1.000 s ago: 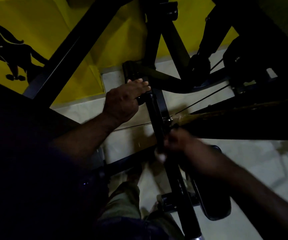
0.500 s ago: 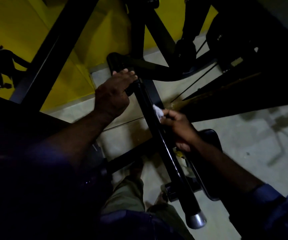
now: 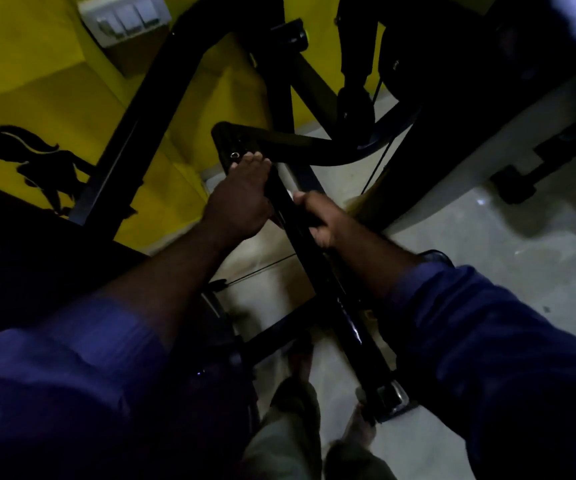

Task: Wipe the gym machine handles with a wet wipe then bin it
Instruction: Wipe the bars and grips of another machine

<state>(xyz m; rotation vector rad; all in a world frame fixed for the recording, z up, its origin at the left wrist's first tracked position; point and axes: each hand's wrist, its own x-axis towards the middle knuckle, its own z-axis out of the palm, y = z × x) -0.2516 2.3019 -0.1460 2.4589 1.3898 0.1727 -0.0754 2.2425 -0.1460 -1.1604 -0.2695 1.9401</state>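
The black handle bar [image 3: 330, 289] runs diagonally down over the pale floor [image 3: 494, 271]; the left hand [image 3: 238, 200] rests on its upper end with fingers laid out fairly straight, tips by the bracket bolt; the right hand [image 3: 317, 218] sits just below, fingers curled round the bar and pressing the wet wipe [image 3: 290, 195] to it, only a white sliver showing; both sleeves are blue; a yellow wall [image 3: 54, 81] stands behind.

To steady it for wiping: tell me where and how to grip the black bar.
Probably the bare middle of the black bar, below the right hand, from the right: it is a round, slanted tube, free there; the left hand covers its top end.
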